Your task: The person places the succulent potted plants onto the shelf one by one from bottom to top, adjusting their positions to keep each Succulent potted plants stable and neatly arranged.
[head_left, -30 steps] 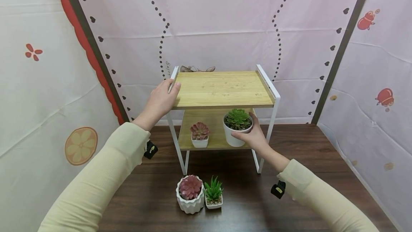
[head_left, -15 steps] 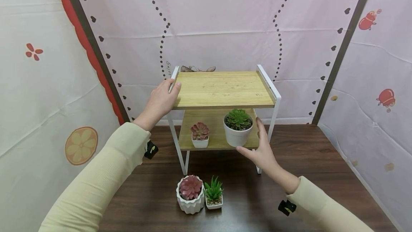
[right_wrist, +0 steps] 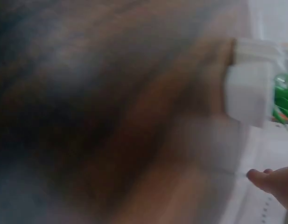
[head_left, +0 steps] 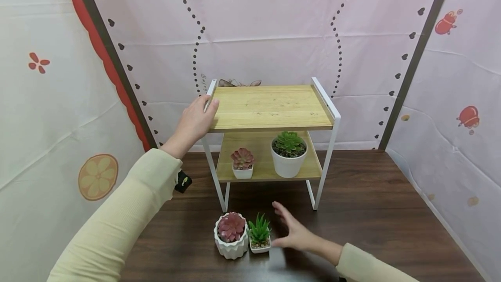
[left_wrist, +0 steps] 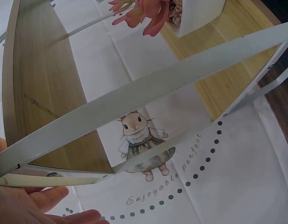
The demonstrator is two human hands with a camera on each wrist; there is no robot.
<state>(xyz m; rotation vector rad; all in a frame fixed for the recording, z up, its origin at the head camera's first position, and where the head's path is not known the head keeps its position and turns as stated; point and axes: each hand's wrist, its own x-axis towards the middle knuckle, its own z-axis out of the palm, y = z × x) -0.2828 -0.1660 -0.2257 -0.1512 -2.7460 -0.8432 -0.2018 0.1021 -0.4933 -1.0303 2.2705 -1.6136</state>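
Head view — right hand (head_left: 296, 234), C-shaped, beside spiky succulent (head_left: 260, 232)

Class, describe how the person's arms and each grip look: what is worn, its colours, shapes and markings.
The left sleeve is long, pale yellow and finely ribbed, ending in a broad cuff. Beside it sits a small black piece with a yellow mark. The right sleeve matches in colour, also broadly cuffed. The left grip and right grip wear no gloves.
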